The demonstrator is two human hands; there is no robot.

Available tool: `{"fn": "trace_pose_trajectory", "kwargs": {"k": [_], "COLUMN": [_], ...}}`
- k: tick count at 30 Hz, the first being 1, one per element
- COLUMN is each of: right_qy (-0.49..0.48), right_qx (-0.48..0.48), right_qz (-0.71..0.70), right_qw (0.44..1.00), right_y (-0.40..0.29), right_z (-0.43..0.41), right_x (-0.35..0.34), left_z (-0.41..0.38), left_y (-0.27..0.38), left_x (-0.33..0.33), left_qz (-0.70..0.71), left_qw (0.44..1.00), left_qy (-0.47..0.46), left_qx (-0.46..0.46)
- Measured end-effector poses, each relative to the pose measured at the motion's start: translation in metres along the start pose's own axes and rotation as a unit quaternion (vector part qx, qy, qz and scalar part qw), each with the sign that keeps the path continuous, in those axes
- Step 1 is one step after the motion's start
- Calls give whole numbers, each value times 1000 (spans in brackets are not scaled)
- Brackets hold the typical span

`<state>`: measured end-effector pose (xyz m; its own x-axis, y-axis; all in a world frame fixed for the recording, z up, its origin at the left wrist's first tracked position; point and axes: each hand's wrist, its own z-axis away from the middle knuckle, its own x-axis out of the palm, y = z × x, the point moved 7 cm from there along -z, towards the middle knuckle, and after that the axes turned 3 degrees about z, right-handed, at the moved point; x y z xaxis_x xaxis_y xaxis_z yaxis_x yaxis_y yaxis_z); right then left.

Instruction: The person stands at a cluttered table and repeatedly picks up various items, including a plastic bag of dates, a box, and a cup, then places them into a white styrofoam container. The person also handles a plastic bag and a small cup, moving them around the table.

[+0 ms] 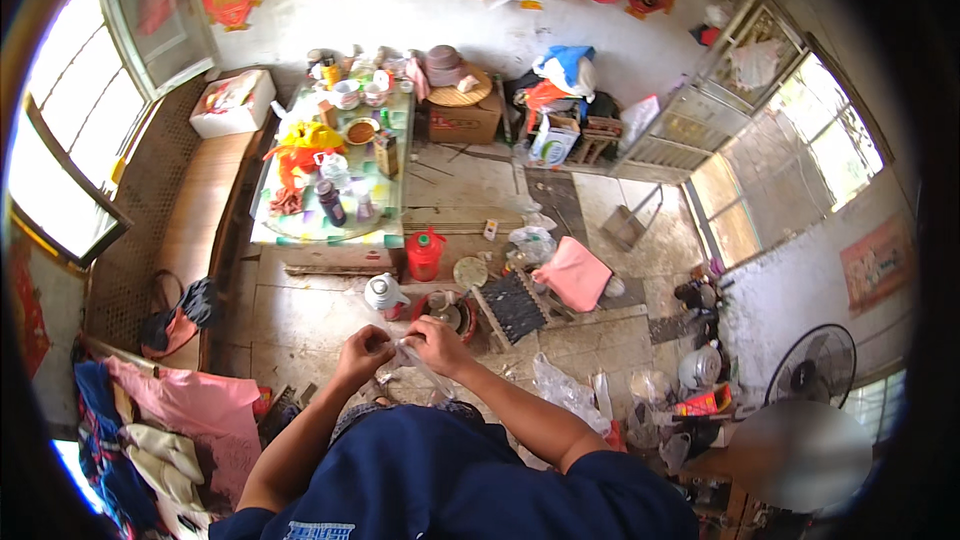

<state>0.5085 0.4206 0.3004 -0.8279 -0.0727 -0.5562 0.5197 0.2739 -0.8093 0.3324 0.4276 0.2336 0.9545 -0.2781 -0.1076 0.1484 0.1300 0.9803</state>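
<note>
Between my two hands is a thin clear plastic bag (429, 370), its gathered part pinched at the fingertips and its loose end hanging below my right hand. My left hand (364, 354) curls its fingers against the bag's left side. My right hand (438, 346) grips it from the other side. Both are held out in front of my body above the tiled floor. Just beyond them stand a silver-topped thermos flask (386, 294) and a red basin (471, 319) with items in it, partly hidden by my right hand.
A red plastic jug (425, 255) stands before a low table (382, 229) crowded with bowls, bottles and bags. Right of the basin are a dark woven stool (516, 304) and a pink cloth (576, 274). A plastic bag (566, 390) and a standing fan (811, 367) are farther right.
</note>
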Motion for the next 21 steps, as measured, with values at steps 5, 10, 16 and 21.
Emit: {"fn": "trace_pose_trajectory", "kwargs": {"k": [5,10,16,21], "right_qy": [-20,-19,-95,-131], "right_qx": [-1,85,272,171], "right_qz": [-32,-131,-463,-261], "right_qw": [999,988,838,941], "right_y": [5,30,47,24], "right_z": [-6,-13,-44,-114], "right_x": [17,48,119,171], "left_z": [0,-5,-23,-39], "left_y": [16,-2,-80,-31], "left_x": [-6,-49,-122,-170], "left_qz": [-134,-149,125,-102], "left_qw": [990,983,980,983], "left_qy": [0,96,114,35], "left_qx": [-45,-54,-103,-150]}}
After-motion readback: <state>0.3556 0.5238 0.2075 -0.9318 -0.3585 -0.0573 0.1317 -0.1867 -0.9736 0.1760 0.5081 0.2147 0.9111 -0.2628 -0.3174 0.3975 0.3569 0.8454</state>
